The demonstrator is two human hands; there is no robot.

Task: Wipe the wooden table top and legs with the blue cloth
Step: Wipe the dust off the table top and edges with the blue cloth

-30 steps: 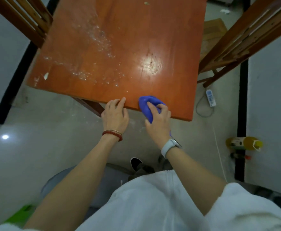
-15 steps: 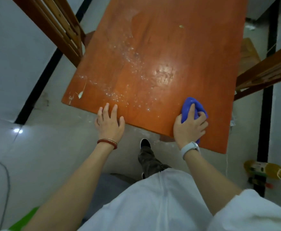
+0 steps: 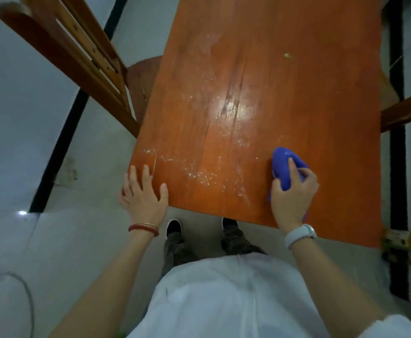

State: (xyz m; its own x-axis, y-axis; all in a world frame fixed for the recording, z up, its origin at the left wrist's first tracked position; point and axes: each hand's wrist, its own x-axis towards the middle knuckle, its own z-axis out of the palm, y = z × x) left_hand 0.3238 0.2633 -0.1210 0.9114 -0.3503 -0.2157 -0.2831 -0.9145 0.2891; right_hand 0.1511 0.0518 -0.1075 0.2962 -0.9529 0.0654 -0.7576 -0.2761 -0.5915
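Moved further onto table [image 3: 285, 69] since half a second back: right hand [image 3: 293, 191] gripping bunched blue cloth [image 3: 282, 167] near front right, left hand [image 3: 143, 193] spread flat on front-left corner, white specks [image 3: 199, 175] between and beyond unwiped, top barely started, legs pending.

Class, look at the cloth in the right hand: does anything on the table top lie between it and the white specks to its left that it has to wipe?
Nothing visible does. The right hand holds the blue cloth on the table top, and only bare wood separates it from the white specks. The left hand rests at the near left corner, beyond them.
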